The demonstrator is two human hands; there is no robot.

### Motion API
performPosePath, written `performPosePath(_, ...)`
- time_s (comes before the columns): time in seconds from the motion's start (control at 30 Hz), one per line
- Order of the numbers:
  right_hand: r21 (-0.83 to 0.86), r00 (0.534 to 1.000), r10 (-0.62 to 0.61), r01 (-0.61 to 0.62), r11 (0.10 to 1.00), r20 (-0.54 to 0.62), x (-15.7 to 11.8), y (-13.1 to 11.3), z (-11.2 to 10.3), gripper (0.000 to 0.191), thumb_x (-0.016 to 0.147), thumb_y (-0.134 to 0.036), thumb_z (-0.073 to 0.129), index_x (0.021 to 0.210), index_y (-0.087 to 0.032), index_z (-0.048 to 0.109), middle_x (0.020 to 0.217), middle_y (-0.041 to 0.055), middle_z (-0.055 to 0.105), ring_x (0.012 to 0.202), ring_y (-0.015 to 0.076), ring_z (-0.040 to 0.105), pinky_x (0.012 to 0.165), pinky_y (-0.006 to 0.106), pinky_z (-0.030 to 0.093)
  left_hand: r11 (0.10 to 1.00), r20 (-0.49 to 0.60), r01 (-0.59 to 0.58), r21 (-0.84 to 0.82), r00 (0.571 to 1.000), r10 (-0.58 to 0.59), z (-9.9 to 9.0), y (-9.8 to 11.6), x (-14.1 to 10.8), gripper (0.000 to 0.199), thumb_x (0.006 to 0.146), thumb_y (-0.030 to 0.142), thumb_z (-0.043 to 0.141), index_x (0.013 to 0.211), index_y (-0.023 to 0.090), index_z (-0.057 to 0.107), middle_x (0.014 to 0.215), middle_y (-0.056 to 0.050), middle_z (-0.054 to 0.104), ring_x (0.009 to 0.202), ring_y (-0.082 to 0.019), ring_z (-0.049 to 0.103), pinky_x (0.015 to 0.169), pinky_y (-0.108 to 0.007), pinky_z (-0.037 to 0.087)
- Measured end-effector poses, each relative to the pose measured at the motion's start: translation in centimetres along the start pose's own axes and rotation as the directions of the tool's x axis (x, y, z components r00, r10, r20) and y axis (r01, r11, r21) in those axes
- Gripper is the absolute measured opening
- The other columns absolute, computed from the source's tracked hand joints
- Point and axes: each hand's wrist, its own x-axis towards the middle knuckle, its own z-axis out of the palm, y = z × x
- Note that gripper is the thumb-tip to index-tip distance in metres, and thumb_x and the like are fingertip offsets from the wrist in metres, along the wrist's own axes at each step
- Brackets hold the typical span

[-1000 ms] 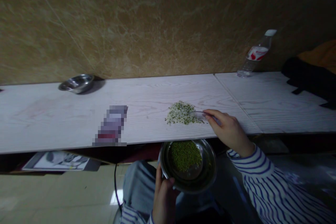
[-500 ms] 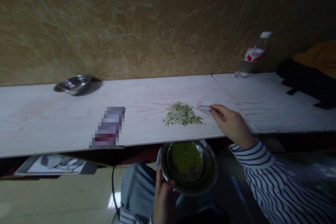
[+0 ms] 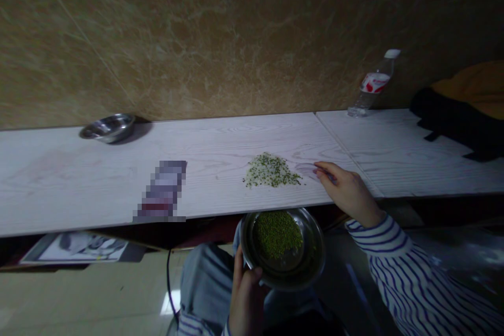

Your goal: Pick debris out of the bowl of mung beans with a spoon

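Observation:
My left hand [image 3: 247,294] grips the near left rim of a steel bowl [image 3: 315,268], with the thumb over the edge. Small green beans [image 3: 277,235], like mung beans, cover part of its bottom; the bowl sits over my lap, just below the table's front edge. A loose pile of white grains mixed with green beans [image 3: 270,170] lies on the table. Just right of that pile, my right hand [image 3: 346,189] pinches a clear plastic spoon [image 3: 305,168] between thumb and fingers. The spoon's bowl points left towards the grains and is hard to make out against the pale wood.
A second steel bowl [image 3: 110,128] stands at the back left by the wall. Nearer the front edge lies a pixelated flat item [image 3: 163,189]. A plastic bottle [image 3: 372,84] and a black and orange bag [image 3: 464,107] are at the right. Papers [image 3: 79,247] rest on a shelf below.
The spoon and my right fingers have dipped slightly beside the pile. My left hand and the bowl stay as they were; the view has shifted a little.

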Motion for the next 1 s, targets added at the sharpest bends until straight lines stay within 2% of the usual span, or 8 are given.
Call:
performPosePath(0.23, 0.004, 1.0, 0.021, -0.021, 1.0, 0.018, -0.1, 0.0, 0.0, 0.029, 0.088, -0.026, 0.05, 0.109, -0.016, 0.067, 0.096, 0.0086, 0.075, 0.078, 0.023, 0.071, 0.073, 0.033, 0.057, 1.0, 0.011, -0.012, 0.011, 1.0, 0.012, 0.4, 0.3, -0.3, 0.075, 0.061, 0.028, 0.064, 0.133, 0.029, 0.044, 0.121, -0.011, 0.056, 0.106, -0.033, 0.053, 0.074, -0.041, 0.051)
performPosePath(0.53, -0.025, 0.997, 0.059, -0.058, 0.998, 0.042, 0.0, 0.1, 0.1, 0.031, 0.087, -0.025, 0.05, 0.11, -0.016, 0.068, 0.096, 0.0095, 0.075, 0.08, 0.0244, 0.072, 0.074, 0.034, 0.056, 0.999, -0.014, -0.011, 0.038, 1.0, 0.011, 0.5, 0.3, -0.5, 0.073, 0.06, 0.029, 0.064, 0.131, 0.029, 0.046, 0.122, -0.01, 0.056, 0.101, -0.032, 0.055, 0.07, -0.039, 0.051)
performPosePath(0.83, -0.006, 0.997, 0.068, -0.068, 0.998, 0.042, 0.0, -0.2, -0.3, 0.032, 0.088, -0.026, 0.049, 0.111, -0.015, 0.067, 0.098, 0.0102, 0.074, 0.083, 0.0246, 0.071, 0.078, 0.035, 0.056, 0.999, -0.007, -0.03, 0.031, 1.0, 0.031, 0.4, 1.4, -0.8, 0.075, 0.066, 0.027, 0.061, 0.137, 0.033, 0.04, 0.12, -0.007, 0.057, 0.101, -0.026, 0.055, 0.068, -0.032, 0.049)
performPosePath(1.0, 0.003, 0.997, 0.076, -0.076, 0.997, 0.022, -0.1, -0.2, -0.5, 0.031, 0.088, -0.027, 0.05, 0.111, -0.017, 0.067, 0.097, 0.0088, 0.074, 0.081, 0.0232, 0.071, 0.076, 0.033, 0.056, 0.997, -0.007, 0.004, 0.073, 1.0, -0.003, 0.4, 0.7, -1.0, 0.074, 0.063, 0.026, 0.062, 0.135, 0.03, 0.044, 0.113, -0.008, 0.061, 0.094, -0.026, 0.058, 0.07, -0.033, 0.048)
